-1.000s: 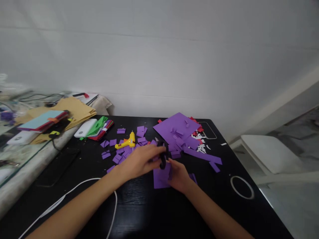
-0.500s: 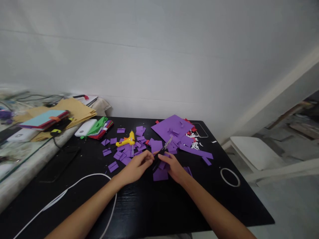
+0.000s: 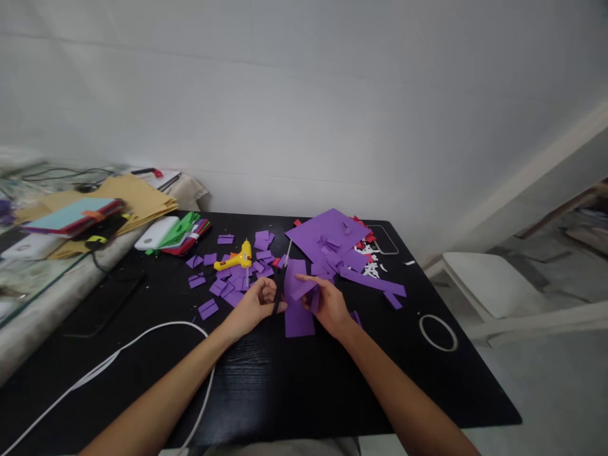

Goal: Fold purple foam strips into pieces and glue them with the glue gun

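Observation:
My left hand (image 3: 259,303) is closed around the black handles of a pair of scissors (image 3: 280,285), whose blades point away from me. In my right hand (image 3: 329,305) a small folded piece of purple felt or foam sheet (image 3: 302,288) is pinched between thumb and fingers. Below and between the hands lies a flat purple strip (image 3: 299,323) on the black table. Small cut purple pieces (image 3: 232,285) are scattered to the left of the scissors. A large purple sheet (image 3: 313,233) lies beyond my right hand.
A yellow glue gun (image 3: 235,256) lies among the cut pieces. Farther left sit green and red sheets (image 3: 183,231) and a white device (image 3: 156,232). White scraps (image 3: 371,269) and a purple strip (image 3: 373,283) lie right. A white cable (image 3: 142,332) curves across the table (image 3: 266,392).
The scissors have passed from my right hand to my left hand, which has moved left with them. My right hand now holds up a folded purple piece.

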Available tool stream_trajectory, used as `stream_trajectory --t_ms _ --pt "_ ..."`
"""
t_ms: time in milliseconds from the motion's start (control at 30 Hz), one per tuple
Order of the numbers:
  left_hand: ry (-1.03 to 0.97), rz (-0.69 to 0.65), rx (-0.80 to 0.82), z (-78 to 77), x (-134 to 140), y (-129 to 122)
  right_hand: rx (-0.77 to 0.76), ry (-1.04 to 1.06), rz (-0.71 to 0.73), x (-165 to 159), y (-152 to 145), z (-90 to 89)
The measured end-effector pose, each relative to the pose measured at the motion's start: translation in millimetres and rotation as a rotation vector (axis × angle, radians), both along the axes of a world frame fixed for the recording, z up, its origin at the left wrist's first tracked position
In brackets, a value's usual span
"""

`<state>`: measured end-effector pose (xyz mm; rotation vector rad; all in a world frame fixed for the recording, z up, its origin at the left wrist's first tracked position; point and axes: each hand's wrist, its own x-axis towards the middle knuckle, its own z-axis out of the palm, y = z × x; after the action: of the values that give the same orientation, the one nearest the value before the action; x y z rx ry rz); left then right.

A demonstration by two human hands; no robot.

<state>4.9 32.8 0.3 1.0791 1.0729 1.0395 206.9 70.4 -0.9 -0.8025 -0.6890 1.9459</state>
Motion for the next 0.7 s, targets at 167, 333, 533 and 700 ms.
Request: stream_trajectory --t_ms 167,333,533,700 --pt "0.039 0.055 -0.005 -3.7 -3 0 -0.026 -0.007 -0.01 5 1 0.7" --pt "0.1 0.104 0.122 -5.2 -8 0 -0.011 -0.033 0.048 14 12 4.3" --pt "0.183 0.062 0.163 -0.7 -6 -6 0.007 0.019 -0.081 23 20 -9.6" --pt "0.222 -0.006 0.162 4.8 -5 -13 0.022 -0.002 -0.057 25 12 -14.6"
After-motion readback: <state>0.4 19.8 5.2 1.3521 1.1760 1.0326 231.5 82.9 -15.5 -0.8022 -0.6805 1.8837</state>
